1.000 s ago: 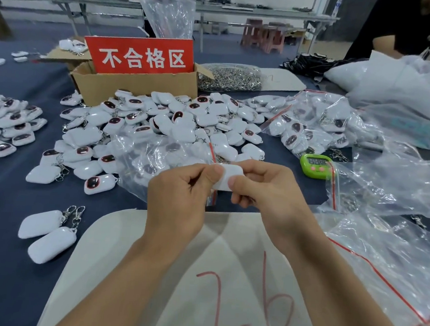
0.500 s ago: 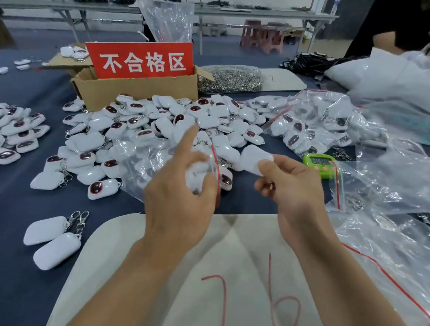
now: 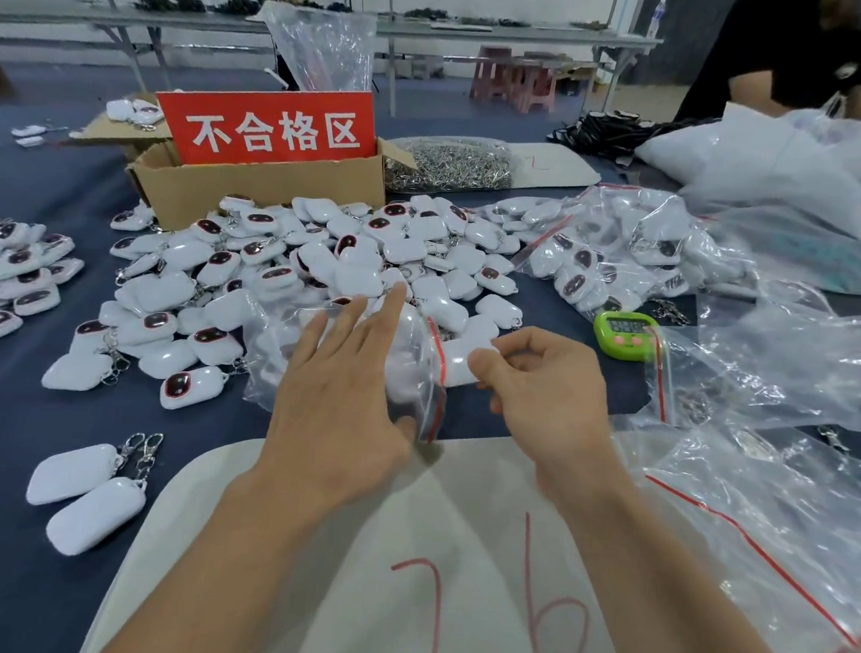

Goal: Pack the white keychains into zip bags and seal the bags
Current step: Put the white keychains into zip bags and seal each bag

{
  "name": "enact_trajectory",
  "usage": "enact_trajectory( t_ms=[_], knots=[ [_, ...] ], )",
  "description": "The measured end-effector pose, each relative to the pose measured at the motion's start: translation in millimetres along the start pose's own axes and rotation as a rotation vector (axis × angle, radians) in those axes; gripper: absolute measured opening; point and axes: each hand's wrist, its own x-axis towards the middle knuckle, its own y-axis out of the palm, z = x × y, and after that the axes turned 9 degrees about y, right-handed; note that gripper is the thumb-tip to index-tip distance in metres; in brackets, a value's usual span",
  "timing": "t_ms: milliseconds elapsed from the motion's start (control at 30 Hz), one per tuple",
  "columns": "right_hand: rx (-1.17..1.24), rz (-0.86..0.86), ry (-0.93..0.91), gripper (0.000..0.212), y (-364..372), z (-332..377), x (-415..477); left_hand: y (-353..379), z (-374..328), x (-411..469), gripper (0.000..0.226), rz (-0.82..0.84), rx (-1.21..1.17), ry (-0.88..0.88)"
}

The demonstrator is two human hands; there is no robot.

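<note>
Left hand (image 3: pixel 340 396) splayed wide over the clear zip bag (image 3: pixel 271 360), right hand (image 3: pixel 552 387) pinching a white keychain (image 3: pixel 459 362) right at its red-striped mouth.

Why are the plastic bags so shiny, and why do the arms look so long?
Head view: light bounces off the crinkly bags, making white glare; the wide lens stretches the forearms near the bottom edge; the keychain pinched by the right hand looks plain bright white; the fingertips of the left hand look slightly smeared.
</note>
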Motion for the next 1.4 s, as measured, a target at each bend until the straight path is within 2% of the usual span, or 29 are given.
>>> enact_trajectory(
  t_ms=[133,233,333,467,633,800,867,967,1000,1067,1133,1167,1233,1300,1333,1400],
  knots=[
    [-0.08,0.112,0.003,0.012,4.4,1.9,-4.3,2.0,-1.8,1.0,0.117,-0.01,-0.069,0.037],
    [0.042,0.238,0.037,0.013,5.9,7.0,-8.9,2.0,-5.9,2.1,0.115,-0.023,-0.075,0.085],
    [0.165,0.293,0.065,0.01,4.4,12.2,-12.7,0.8,-8.8,3.0,0.124,-0.035,-0.067,0.121],
    [0.207,0.234,0.05,0.009,5.9,14.5,-16.1,0.0,-10.7,4.3,0.133,-0.103,-0.085,0.115],
    [0.23,0.172,0.046,0.01,5.7,15.8,-14.0,0.1,-10.5,3.9,0.125,-0.219,-0.02,0.207],
    [0.179,0.36,-0.048,0.037,7.0,15.4,-21.7,3.3,-23.8,4.8,0.111,-0.288,0.016,0.287],
    [0.113,0.42,-0.091,0.03,7.2,15.1,-22.0,4.7,-26.4,4.6,0.109,-0.282,0.006,0.291],
    [-0.03,0.434,-0.113,0.04,5.6,14.2,-16.5,4.6,-24.3,4.3,0.114,-0.212,-0.016,0.294],
    [-0.078,0.447,-0.116,0.035,3.5,15.3,-14.7,4.0,-22.3,4.9,0.116,-0.182,-0.021,0.306],
    [-0.122,0.577,-0.126,0.024,-2.3,18.8,-14.4,2.8,-18.2,5.9,0.118,-0.148,0.001,0.331],
    [-0.038,0.704,-0.124,0.021,-6.5,21.2,-16.2,1.6,-16.4,4.7,0.111,-0.178,0.038,0.336],
    [0.05,0.648,-0.128,0.024,-7.4,21.1,-14.6,1.1,-16.3,3.5,0.104,-0.227,0.05,0.312],
    [0.196,0.314,-0.08,0.031,-9.6,19.5,-2.8,-0.9,-16.4,1.8,0.095,-0.363,0.047,0.172],
    [0.163,0.018,-0.009,0.037,-12.3,14.8,12.4,-4.9,-16.4,1.6,0.096,-0.49,-0.023,-0.012],
    [0.087,-0.056,0.003,0.04,-12.0,12.2,18.0,-8.3,-14.6,1.3,0.099,-0.547,-0.081,-0.101],
    [-0.073,-0.074,-0.063,0.039,-7.1,6.4,21.0,-17.1,-8.5,1.2,0.103,-0.69,-0.207,-0.244]
  ],
)
